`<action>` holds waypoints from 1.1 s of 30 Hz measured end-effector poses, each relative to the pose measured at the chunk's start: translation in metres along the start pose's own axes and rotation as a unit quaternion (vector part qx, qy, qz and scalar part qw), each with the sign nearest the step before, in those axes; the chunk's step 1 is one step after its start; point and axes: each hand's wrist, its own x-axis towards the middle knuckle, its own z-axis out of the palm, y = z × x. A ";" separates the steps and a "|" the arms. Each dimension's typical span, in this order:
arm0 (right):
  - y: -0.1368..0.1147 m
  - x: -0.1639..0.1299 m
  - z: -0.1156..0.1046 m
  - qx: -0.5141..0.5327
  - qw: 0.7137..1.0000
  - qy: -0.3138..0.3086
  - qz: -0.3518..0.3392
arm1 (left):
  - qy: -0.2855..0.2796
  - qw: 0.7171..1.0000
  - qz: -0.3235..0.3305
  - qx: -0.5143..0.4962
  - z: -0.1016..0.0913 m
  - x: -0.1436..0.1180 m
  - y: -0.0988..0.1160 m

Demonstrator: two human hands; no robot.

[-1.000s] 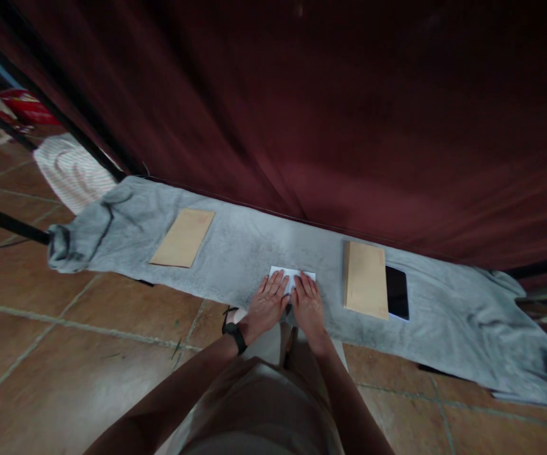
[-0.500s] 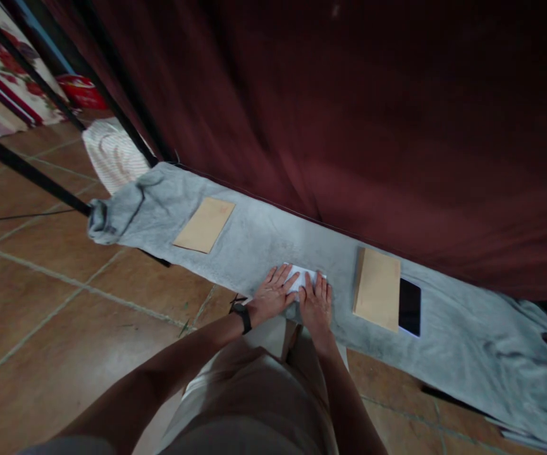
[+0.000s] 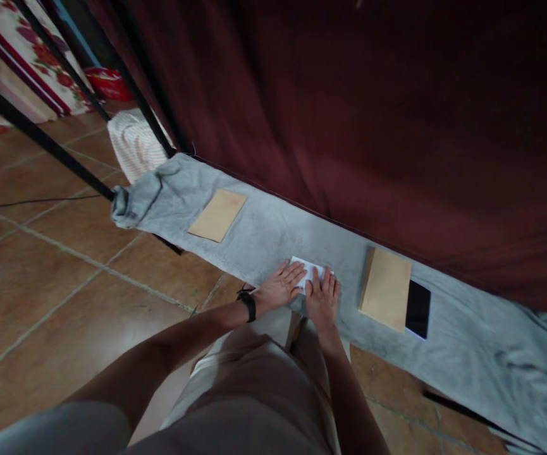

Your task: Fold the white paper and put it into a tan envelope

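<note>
A small sheet of white paper (image 3: 309, 270), perhaps folded, lies on the grey cloth (image 3: 273, 234) in front of me. My left hand (image 3: 280, 285) rests flat over its left part, fingers stretched out and pointing right. On its right part lies my right hand (image 3: 322, 299), palm down with the fingers extended away from me. Both hands hide much of the paper. A single brown envelope (image 3: 218, 216) lies flat on the cloth to the left. To the right sits a stack of brown envelopes (image 3: 386, 289).
Beside the stack lies a dark-screened phone or tablet (image 3: 418, 309), partly under it. A dark red curtain (image 3: 301, 114) hangs behind the cloth-covered bench. Black metal poles (image 3: 40, 136) stand at the left, near a striped cloth (image 3: 135, 144) and a red basin (image 3: 109, 84).
The whole view has shifted, so things appear somewhat further right. Both hands stay flat on the white paper, with the right fingers slightly rearranged.
</note>
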 end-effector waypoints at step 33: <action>0.025 -0.010 0.008 -0.076 0.996 0.036 -0.013 | -0.006 0.999 0.040 -0.015 -0.021 -0.030 -0.028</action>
